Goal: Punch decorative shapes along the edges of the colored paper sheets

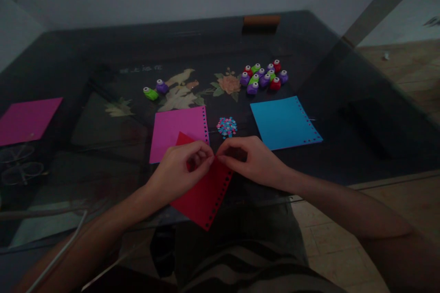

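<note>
While the person is sitting at the dark glass table (pixel 103 155), both hands are meeting over a red paper sheet (pixel 202 197) that is lying tilted at the near edge. The left hand (pixel 182 169) is resting on the sheet, its fingers curled in narrow and pinched toward the thumb; the right hand (pixel 249 158) is coming in from 3 o'clock with its fingertips likewise pinched, touching the left hand's at the sheet's upper right edge. Whether some tiny thing is sitting between the fingertips cannot be told. A row of punched holes is running along the sheet's right edge.

A pink sheet (pixel 177 130) is lying at 11 o'clock from the hands, partly under the red one. A small heap of confetti (pixel 227 127) is sitting just beyond at 12 o'clock, and a blue sheet (pixel 283 121) at 1 o'clock. Further off at 1 o'clock a cluster of small punches (pixel 264 77) is standing, with two more punches (pixel 156 90) at 11 o'clock. Another pink sheet (pixel 27 119) is lying well apart at 9 o'clock.
</note>
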`<state>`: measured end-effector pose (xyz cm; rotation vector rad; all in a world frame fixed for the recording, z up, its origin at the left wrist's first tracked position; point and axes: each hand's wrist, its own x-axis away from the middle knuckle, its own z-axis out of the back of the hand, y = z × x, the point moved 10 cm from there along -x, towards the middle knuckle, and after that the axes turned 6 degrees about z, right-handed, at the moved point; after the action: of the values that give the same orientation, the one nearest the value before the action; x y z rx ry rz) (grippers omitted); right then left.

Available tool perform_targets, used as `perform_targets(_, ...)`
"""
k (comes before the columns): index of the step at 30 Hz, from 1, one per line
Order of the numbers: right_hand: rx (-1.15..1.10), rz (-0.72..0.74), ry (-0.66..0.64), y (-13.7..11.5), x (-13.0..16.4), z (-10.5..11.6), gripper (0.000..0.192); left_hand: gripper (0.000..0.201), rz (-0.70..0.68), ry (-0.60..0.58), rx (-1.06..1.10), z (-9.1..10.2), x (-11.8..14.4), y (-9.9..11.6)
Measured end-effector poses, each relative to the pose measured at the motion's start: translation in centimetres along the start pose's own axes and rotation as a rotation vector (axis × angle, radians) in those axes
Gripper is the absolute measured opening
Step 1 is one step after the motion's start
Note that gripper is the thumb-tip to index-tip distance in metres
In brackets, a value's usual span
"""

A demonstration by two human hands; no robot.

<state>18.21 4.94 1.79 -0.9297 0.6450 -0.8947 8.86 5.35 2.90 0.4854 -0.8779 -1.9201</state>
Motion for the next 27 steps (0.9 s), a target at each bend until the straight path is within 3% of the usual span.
perform_targets(27,-0.005,-0.017,0.033,0.29,0.09,-0.08,0.01,0.009,-0.022,0.025,-0.095,-0.31,0.18,0.27)
